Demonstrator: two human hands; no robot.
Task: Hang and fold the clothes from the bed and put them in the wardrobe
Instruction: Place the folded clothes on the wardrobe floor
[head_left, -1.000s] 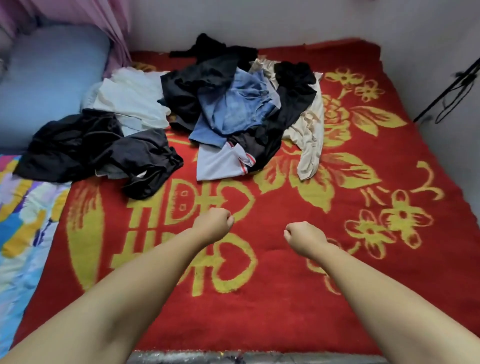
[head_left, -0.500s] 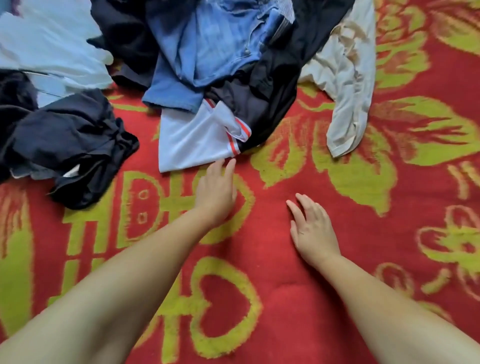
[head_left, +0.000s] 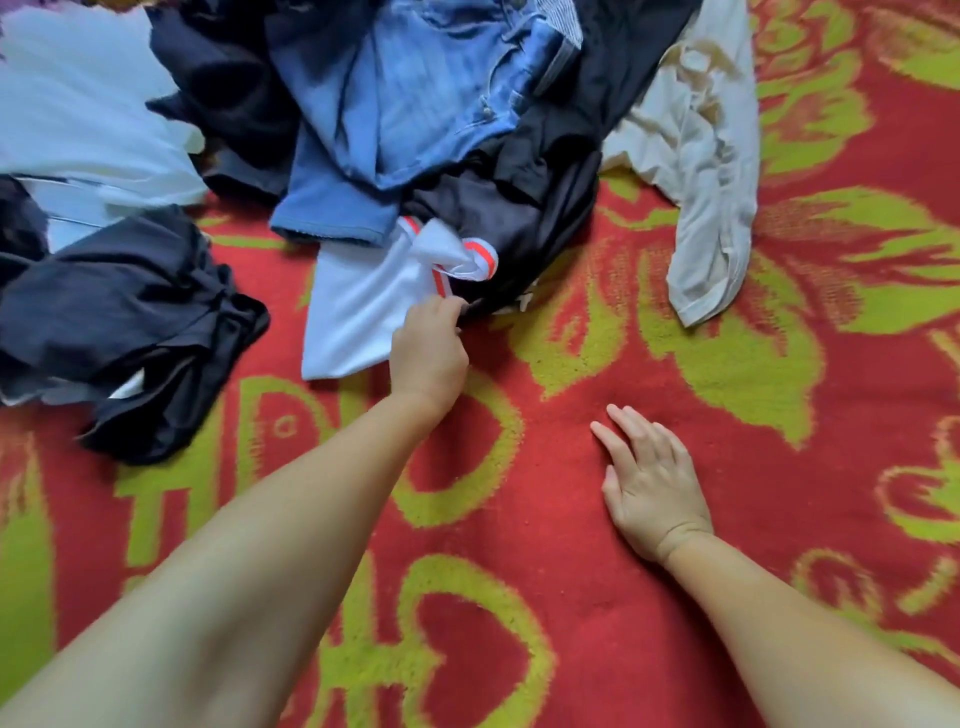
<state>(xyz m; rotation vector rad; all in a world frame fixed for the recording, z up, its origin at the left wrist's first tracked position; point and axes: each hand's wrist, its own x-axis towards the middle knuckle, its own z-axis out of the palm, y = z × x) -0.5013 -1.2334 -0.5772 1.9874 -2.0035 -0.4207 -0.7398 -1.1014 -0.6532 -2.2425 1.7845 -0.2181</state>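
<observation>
Your left hand (head_left: 428, 348) — grip clamped on white shirt (head_left: 358, 306) edge at front of clothes pile (head_left: 415, 130). Your right hand (head_left: 652, 480) — fingers spread, flat on red blanket (head_left: 571, 519), holding nothing.

Bare red blanket (head_left: 571, 597) lies open around both hands; the clothes pile (head_left: 426, 130) blocks the far side
</observation>
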